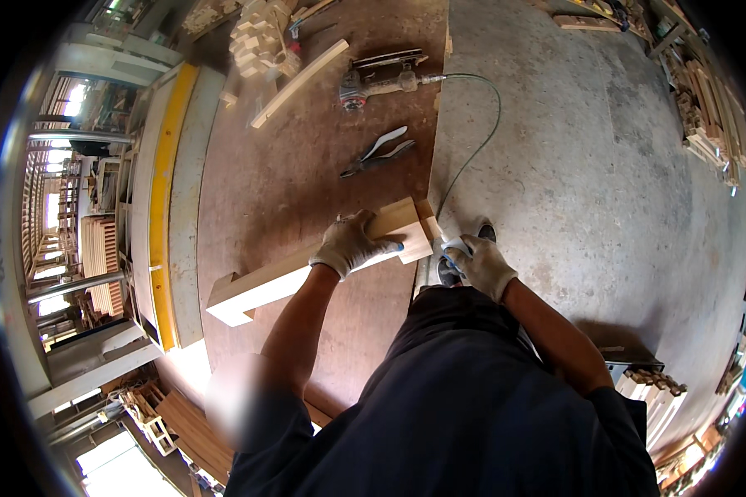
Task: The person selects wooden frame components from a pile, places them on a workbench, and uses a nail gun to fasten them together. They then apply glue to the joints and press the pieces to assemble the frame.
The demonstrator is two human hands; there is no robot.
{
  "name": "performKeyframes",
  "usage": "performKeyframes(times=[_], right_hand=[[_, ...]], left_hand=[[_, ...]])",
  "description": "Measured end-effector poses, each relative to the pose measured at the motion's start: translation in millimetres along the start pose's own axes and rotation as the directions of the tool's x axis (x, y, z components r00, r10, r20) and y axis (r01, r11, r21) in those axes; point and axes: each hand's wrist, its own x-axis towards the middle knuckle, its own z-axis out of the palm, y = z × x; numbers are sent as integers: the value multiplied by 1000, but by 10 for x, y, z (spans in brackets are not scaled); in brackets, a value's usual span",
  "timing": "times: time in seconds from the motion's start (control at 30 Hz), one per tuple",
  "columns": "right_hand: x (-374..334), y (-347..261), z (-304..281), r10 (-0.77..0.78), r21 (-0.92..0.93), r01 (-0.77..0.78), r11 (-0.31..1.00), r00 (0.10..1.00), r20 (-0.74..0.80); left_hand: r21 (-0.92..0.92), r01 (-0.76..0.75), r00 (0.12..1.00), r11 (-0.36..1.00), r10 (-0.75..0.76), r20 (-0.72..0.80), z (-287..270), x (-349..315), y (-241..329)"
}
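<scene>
A pale wooden beam (294, 271) with notched ends lies slantwise over the brown tabletop. My left hand (352, 242), in a light work glove, is closed over its top near the right end, with the thumb on the near side. Just off that end, past the table edge, my gloved right hand (482, 263) is closed on a small whitish thing (454, 243) whose kind I cannot make out. Farther up the table are pliers (379, 154) with their handles spread. Beyond them an air nail gun (381, 85) lies on its side.
A thin green air hose (497, 112) runs from the nail gun past the table edge. A wooden strip (300, 83) and a pile of small wood blocks (259, 37) lie at the far left. Along the left stands a machine with a yellow rail (164, 190). Timber stacks (709, 112) stand far right.
</scene>
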Motion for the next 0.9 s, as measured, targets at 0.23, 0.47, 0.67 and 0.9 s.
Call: performKeyframes(times=[0.23, 0.47, 0.67, 0.9], right_hand=[[-175, 82, -69, 63, 51, -65, 997, 997, 41], [-265, 385, 22, -31, -124, 22, 992, 997, -74], [-319, 20, -185, 147, -63, -142, 988, 985, 93], [-334, 120, -204, 207, 170, -220, 961, 974, 88]], left_hand=[[47, -81, 997, 996, 81, 0, 198, -233, 4], [98, -182, 958, 978, 199, -207, 612, -446, -66], [108, -236, 908, 966, 259, -328, 765, -526, -79], [130, -248, 877, 960, 280, -390, 759, -421, 52]])
